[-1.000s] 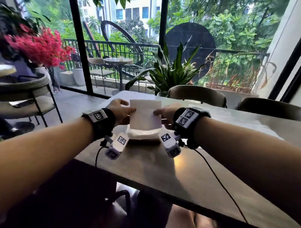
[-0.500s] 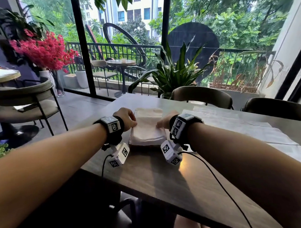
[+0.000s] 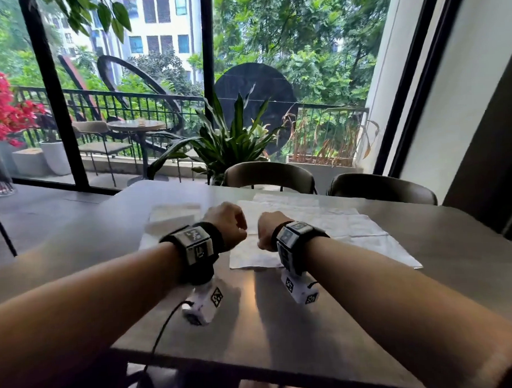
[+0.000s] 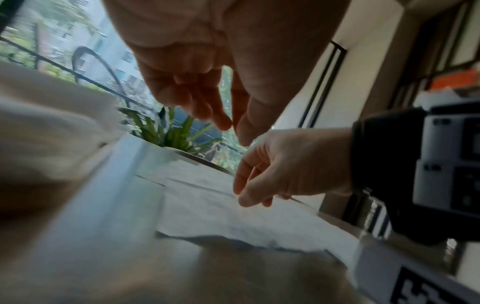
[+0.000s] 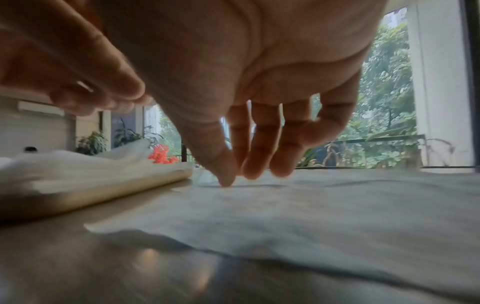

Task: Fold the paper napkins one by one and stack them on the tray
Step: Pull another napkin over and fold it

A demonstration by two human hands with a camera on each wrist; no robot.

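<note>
A stack of folded white napkins (image 3: pixel 174 218) lies on the tray at the table's left; the right wrist view shows the stack (image 5: pixel 78 172) on the tray's pale rim (image 5: pixel 109 197). Right of it, unfolded napkins (image 3: pixel 343 231) lie flat and overlapping. My left hand (image 3: pixel 229 223) hovers above the near left part of these sheets, fingers (image 4: pixel 221 121) hanging loosely and holding nothing. My right hand (image 3: pixel 267 231) is beside it, lower; its thumb tip (image 5: pixel 226 182) touches the top sheet (image 5: pixel 311 205) while the other fingers point down just above it.
The grey table (image 3: pixel 253 316) has its front edge near me. Two dark chairs (image 3: pixel 268 176) stand at the far side, with a potted plant (image 3: pixel 229 142) and glass wall behind. Cables from the wrist cameras (image 3: pixel 205 304) trail over the table's front.
The folded napkin held over the tray has been laid on the stack. Both hands then let go and moved right to the flat sheets; the right thumb now touches the top one.
</note>
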